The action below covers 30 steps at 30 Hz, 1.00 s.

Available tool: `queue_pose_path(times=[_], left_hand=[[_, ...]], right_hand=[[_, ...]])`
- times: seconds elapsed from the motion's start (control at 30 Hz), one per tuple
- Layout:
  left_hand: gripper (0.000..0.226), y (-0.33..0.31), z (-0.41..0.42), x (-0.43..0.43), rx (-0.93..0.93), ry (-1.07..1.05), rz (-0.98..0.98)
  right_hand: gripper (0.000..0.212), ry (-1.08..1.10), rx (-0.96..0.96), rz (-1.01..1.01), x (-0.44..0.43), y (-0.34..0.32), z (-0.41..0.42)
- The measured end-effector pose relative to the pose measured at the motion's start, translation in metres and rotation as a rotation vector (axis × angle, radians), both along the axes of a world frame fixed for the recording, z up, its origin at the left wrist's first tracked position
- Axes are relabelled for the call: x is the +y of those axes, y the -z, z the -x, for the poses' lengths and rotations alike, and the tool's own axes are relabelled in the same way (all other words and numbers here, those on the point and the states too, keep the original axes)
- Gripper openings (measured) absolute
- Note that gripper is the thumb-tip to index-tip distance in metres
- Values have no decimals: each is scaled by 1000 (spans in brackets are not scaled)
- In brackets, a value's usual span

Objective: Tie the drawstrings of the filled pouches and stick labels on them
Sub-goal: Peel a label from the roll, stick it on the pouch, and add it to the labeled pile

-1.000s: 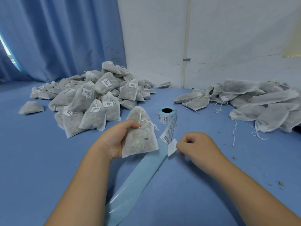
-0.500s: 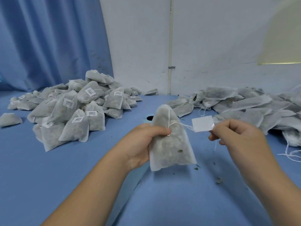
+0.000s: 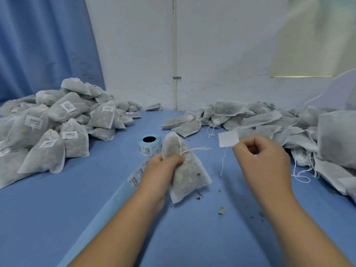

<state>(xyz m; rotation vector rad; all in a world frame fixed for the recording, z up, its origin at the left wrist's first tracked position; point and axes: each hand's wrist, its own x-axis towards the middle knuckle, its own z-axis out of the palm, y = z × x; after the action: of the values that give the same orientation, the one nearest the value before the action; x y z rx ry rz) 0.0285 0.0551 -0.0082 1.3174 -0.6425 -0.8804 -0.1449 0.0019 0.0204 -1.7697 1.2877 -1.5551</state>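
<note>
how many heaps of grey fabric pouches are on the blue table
2: a labelled heap at the left and an unlabelled heap at the right, which runs past the frame edge, so more may be hidden.

head-worn camera looks forward and down over the table [image 3: 48, 209].

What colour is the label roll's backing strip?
Light blue; the label roll's glossy backing strip shows best in the head view.
</note>
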Motion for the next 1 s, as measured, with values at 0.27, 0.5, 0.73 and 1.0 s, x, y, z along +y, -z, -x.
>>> queue_pose_path(times=[0.27, 0.5, 0.73, 1.0], left_hand=[[18, -1, 1, 5, 198, 65, -104], [2, 2, 11, 5, -2, 21, -50], [13, 0, 21, 8, -266, -30, -13], [13, -3, 22, 10, -400, -41, -11]], right_hand=[[15, 66, 71, -9, 4, 0, 0], [14, 17, 507, 170, 29, 11, -26], [14, -64, 614, 239, 34, 14, -30], [12, -145, 623, 329, 33, 18, -32]])
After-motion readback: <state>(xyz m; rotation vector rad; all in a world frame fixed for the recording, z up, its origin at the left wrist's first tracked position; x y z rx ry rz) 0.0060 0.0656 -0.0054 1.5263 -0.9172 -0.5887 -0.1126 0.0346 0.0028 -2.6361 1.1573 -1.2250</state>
